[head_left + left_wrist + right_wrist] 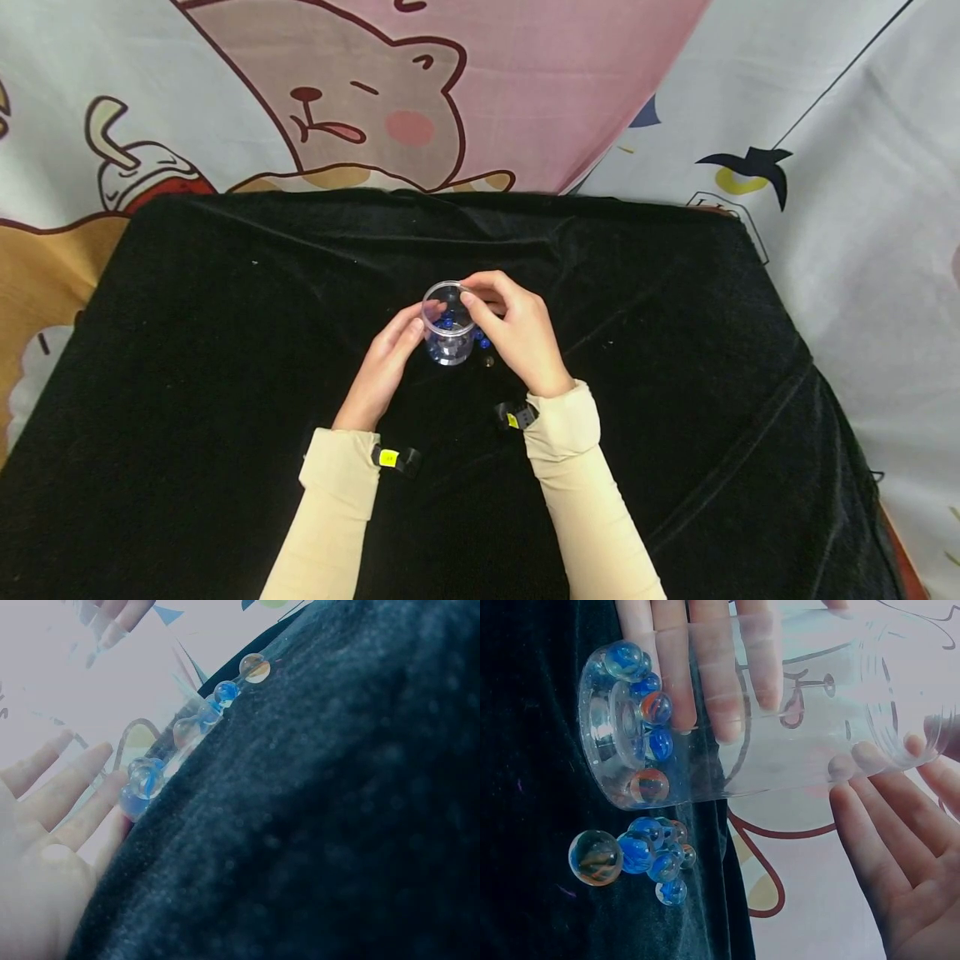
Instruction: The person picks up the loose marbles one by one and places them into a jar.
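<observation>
A clear, round plastic cup [450,348] stands upright on a black, velvety cloth [225,400], the person's left hand [384,365] against its left side and the right hand [521,329] at its rim, both arms in cream-coloured long sleeves [600,508]. Small, round blue marbles [483,342] lie just right of the cup — a brownish round one [489,362] near them — and more blue shows through its clear wall. Behind hangs a pale fabric backdrop [562,75] printed with a cartoon bear [352,92].
</observation>
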Tool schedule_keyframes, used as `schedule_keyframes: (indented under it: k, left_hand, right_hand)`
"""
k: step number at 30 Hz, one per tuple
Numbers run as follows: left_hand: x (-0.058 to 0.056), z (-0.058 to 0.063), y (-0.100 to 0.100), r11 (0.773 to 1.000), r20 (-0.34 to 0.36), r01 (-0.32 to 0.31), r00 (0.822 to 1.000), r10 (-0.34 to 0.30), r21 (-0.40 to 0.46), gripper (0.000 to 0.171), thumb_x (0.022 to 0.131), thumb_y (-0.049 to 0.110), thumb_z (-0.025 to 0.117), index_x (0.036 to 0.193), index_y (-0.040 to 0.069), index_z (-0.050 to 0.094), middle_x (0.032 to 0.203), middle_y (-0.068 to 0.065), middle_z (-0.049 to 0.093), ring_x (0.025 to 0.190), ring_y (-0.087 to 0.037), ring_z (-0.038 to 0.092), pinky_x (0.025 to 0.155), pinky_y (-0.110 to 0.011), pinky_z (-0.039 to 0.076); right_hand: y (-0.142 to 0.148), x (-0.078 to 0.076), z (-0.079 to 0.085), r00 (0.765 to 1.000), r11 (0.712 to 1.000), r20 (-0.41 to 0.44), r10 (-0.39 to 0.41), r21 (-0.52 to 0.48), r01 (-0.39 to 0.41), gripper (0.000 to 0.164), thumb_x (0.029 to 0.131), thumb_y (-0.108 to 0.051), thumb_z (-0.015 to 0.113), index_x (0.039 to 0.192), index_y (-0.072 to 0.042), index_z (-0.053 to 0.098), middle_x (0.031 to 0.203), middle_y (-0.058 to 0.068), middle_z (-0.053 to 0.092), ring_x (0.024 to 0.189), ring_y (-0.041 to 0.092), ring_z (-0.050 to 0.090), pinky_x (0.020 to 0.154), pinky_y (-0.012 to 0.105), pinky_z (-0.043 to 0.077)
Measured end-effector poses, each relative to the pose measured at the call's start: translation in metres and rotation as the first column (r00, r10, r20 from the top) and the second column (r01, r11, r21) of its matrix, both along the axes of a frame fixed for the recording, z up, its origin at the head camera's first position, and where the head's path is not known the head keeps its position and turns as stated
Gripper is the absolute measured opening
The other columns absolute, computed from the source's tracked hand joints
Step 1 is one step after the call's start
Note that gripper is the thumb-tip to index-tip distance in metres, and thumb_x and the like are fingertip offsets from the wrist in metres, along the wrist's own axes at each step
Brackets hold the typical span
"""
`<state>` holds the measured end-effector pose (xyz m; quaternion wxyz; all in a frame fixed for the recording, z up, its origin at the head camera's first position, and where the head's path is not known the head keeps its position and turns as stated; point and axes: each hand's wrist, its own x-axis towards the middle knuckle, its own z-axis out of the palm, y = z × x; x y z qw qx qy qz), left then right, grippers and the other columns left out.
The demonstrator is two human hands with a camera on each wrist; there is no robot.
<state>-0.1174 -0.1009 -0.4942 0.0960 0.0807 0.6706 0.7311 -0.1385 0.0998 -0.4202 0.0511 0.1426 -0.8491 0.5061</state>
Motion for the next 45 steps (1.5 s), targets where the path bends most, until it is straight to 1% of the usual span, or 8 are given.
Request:
schedule_keyframes:
  k: [13, 28, 35, 41, 45]
  left_hand:
    - [-0.0004, 0.0006, 0.0000, 1.000, 0.004, -0.001, 1.000, 0.002, -0.007, 0.046, 0.110, 0.039, 0.043, 0.148, 0.013, 0.051, 0.152, -0.005, 0.055, 0.146, -0.020, 0.045, 0.127, -0.051, 0.028]
    - [-0.0004, 0.0009, 0.0007, 1.000, 0.002, -0.008, 1.000, 0.008, -0.011, 0.045, 0.109, 0.038, 0.044, 0.147, 0.014, 0.052, 0.152, -0.004, 0.056, 0.146, -0.019, 0.046, 0.126, -0.050, 0.029]
    - [0.0004, 0.0019, 0.0003, 1.000, 0.005, -0.013, 1.000, 0.013, -0.011, 0.045, 0.109, 0.037, 0.045, 0.147, 0.013, 0.052, 0.152, -0.005, 0.055, 0.146, -0.020, 0.045, 0.127, -0.050, 0.029]
    - [-0.0002, 0.0010, 0.0006, 1.000, 0.000, -0.017, 1.000, 0.017, -0.012, 0.044, 0.110, 0.036, 0.044, 0.146, 0.012, 0.052, 0.151, -0.006, 0.056, 0.146, -0.019, 0.046, 0.126, -0.050, 0.029]
    - [-0.0008, 0.0006, 0.0012, 1.000, -0.011, -0.020, 1.000, 0.020, -0.011, 0.043, 0.110, 0.033, 0.043, 0.146, 0.010, 0.052, 0.151, -0.008, 0.056, 0.146, -0.021, 0.047, 0.126, -0.049, 0.030]
  right_hand:
    - [0.0003, -0.0002, 0.0000, 1.000, 1.000, -0.004, 0.007, -0.003, -0.007, 0.024, 0.101, -0.023, 0.066, 0.119, -0.008, 0.070, 0.116, 0.008, 0.076, 0.108, 0.019, 0.074, 0.098, 0.035, 0.059]
    - [0.0020, -0.0018, -0.0010, 1.000, 1.000, 0.011, 0.006, 0.003, -0.006, 0.024, 0.101, -0.024, 0.066, 0.120, -0.008, 0.070, 0.118, 0.007, 0.075, 0.110, 0.019, 0.073, 0.100, 0.035, 0.058]
    - [0.0015, -0.0024, -0.0007, 1.000, 1.000, -0.002, 0.011, 0.009, -0.011, 0.024, 0.101, -0.023, 0.066, 0.119, -0.008, 0.071, 0.117, 0.007, 0.076, 0.109, 0.019, 0.074, 0.099, 0.035, 0.059]
    - [0.0035, -0.0027, -0.0003, 0.999, 1.000, -0.046, -0.018, 0.020, 0.019, 0.024, 0.104, -0.025, 0.060, 0.119, -0.011, 0.073, 0.115, 0.005, 0.076, 0.102, 0.017, 0.074, 0.092, 0.037, 0.061]
    - [0.0073, -0.0039, -0.0013, 0.998, 0.999, -0.054, -0.043, 0.004, 0.043, 0.024, 0.106, -0.024, 0.058, 0.119, -0.010, 0.073, 0.117, 0.006, 0.076, 0.102, 0.018, 0.074, 0.094, 0.039, 0.060]
